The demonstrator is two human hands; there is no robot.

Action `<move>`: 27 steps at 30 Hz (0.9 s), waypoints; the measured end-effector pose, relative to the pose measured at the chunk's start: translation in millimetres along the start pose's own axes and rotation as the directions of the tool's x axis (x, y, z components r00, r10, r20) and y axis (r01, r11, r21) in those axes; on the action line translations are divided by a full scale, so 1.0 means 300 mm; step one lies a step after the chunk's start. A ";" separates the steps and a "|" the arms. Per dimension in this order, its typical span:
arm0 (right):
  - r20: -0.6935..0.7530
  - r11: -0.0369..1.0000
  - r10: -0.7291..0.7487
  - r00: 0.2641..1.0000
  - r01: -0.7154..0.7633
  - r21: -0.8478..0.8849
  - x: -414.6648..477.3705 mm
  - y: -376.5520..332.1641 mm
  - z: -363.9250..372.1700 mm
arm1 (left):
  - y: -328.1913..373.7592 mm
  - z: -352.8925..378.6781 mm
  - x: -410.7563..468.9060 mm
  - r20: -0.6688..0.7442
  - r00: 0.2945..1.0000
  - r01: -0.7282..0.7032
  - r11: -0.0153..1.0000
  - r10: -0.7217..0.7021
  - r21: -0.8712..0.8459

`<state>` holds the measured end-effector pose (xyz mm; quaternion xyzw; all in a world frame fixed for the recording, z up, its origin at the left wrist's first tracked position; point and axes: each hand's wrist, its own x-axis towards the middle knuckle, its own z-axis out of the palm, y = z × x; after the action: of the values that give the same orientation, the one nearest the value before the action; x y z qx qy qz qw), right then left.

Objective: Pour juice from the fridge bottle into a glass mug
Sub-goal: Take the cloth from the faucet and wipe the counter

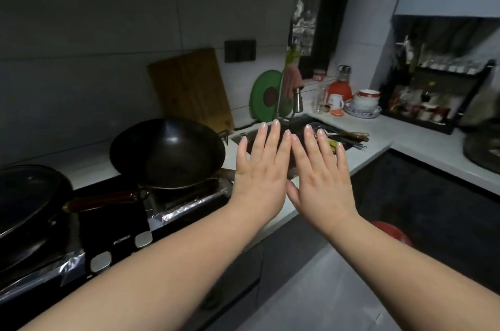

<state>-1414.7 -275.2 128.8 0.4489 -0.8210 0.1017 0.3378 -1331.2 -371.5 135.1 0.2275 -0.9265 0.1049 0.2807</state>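
Since the worktop (pixel 422 146) bends round the corner, we've got open room along its right stretch; the wok (pixel 167 152) crowds the left end. Our left hand (pixel 259 168) and right hand (pixel 322 176) hover flat over the sink (pixel 305 125), holding nothing. Clear glass (pixel 321 99) stands upright in the back corner beside the red jug (pixel 342 85).

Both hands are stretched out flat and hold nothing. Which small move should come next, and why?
Probably lower both hands and turn to look for the fridge. The left hand and the right hand hover flat near the sink, holding nothing, and no fridge or juice bottle shows here. A clear glass stands on the counter behind the sink, so it can wait.
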 end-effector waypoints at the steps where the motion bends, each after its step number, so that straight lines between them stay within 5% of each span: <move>1: 0.001 1.000 0.015 1.000 -0.015 -0.006 0.033 0.043 0.028 | 0.016 0.018 0.061 -0.003 1.000 -0.021 1.000 0.021 -0.010; 13: 0.146 0.999 0.050 0.988 -0.049 -0.015 0.589 0.575 0.482 | 0.122 0.447 0.848 0.056 0.998 -0.020 1.000 0.018 0.019; 27: 0.335 0.987 -0.038 0.941 -0.016 0.157 1.026 0.890 1.089 | 0.064 0.843 1.317 0.161 0.973 0.136 0.976 -0.164 0.172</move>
<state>-1894.8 -480.7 118.6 0.4897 -0.8534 0.0861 0.1564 -1751.8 -579.5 150.9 0.3272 -0.9162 0.1369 0.1867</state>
